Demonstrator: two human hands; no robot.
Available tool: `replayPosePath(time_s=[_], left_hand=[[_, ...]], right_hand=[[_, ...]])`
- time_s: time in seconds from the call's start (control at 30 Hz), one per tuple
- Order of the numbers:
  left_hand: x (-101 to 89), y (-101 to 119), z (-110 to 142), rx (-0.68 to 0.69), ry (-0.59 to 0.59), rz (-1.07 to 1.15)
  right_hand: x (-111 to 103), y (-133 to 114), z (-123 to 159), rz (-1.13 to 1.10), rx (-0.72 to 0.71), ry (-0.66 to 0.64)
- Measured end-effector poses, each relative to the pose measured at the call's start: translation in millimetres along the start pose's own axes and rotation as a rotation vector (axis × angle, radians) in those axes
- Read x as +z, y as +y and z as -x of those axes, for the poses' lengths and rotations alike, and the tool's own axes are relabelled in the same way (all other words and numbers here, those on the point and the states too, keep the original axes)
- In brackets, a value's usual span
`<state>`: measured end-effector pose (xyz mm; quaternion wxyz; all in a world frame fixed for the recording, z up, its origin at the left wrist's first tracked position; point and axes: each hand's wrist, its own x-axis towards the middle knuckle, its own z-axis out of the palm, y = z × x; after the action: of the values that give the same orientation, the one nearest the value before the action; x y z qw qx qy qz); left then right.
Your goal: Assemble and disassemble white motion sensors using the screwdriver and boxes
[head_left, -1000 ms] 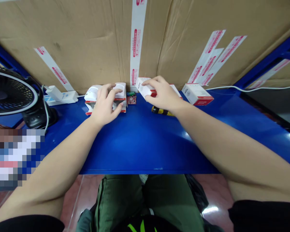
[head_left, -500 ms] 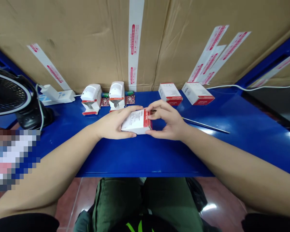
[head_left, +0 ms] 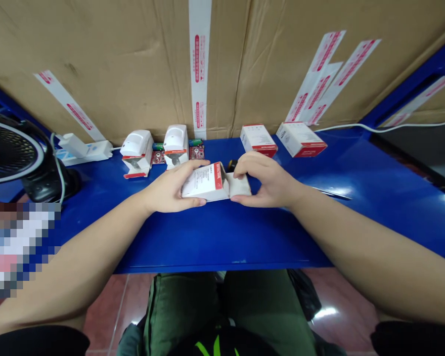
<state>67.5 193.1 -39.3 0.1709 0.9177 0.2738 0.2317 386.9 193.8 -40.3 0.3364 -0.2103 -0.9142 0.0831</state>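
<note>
My left hand (head_left: pixel 174 189) is wrapped around a white and red detector box (head_left: pixel 203 182), held tilted above the blue table. At the box's right end, my right hand (head_left: pixel 265 179) pinches a pale flap (head_left: pixel 239 185) that sticks out from the open end. What lies inside the box cannot be seen. Behind my right hand lies a screwdriver, mostly hidden; its thin metal shaft (head_left: pixel 332 194) shows to the right. Two white motion detectors (head_left: pixel 136 143) (head_left: pixel 175 137) rest on opened boxes beyond my left hand, with small red circuit boards (head_left: pixel 158 157) (head_left: pixel 197 152) beside them.
Two closed white and red boxes (head_left: pixel 258 140) (head_left: pixel 301 140) stand at the back right. At the left are a black fan (head_left: pixel 11 148) and a white power strip (head_left: pixel 92 152). A cardboard wall (head_left: pixel 133 64) closes off the back of the blue table (head_left: pixel 215 242).
My right hand has brought a box from the back to the front middle, where my left hand has taken hold of it. Its right end has since been opened, the flap pulled outward.
</note>
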Motion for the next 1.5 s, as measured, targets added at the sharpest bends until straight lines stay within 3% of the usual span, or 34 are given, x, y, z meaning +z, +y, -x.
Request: replayPosePath(time_s=[0.1, 0.33, 0.53, 0.7, 0.9, 1.07, 1.2, 1.3, 1.5], left_hand=[[0.1, -0.1, -0.3, 0.041, 0.027, 0.0], [4.3, 12.2, -2.7, 0.053, 0.101, -0.265], [9.8, 25.2, -6.8, 0.115, 0.148, -0.539], [9.2, 32.3, -7.0, 0.197, 0.241, -0.694], [5.5, 34.8, -6.9, 0.235, 0.253, -0.761], [0.7, 31.2, -5.7, 0.137, 0.262, -0.719], [-4.5, 26.6, -3.8, 0.048, 0.272, -0.723], [-7.0, 24.7, -2.6, 0.037, 0.288, -0.73], [-4.3, 23.8, -2.4, 0.118, 0.336, -0.729]], right_hand=[[-0.9, -2.4, -1.6, -0.043, 0.053, -0.084], [10.0, -9.0, -8.5, -0.168, 0.269, 0.007], [9.1, -8.3, -10.1, -0.365, 0.459, -0.047], [6.1, -8.8, -8.4, -0.426, 0.479, -0.062], [7.4, -18.6, -9.9, -0.397, 0.447, -0.049], [5.0, -16.8, -13.3, -0.497, 0.618, 0.082], [-0.4, -6.9, -15.5, -0.699, 0.842, 0.348], [-2.5, -4.3, -15.0, -0.825, 0.886, 0.481], [-1.1, -9.6, -9.0, -0.593, 0.759, 0.283]])
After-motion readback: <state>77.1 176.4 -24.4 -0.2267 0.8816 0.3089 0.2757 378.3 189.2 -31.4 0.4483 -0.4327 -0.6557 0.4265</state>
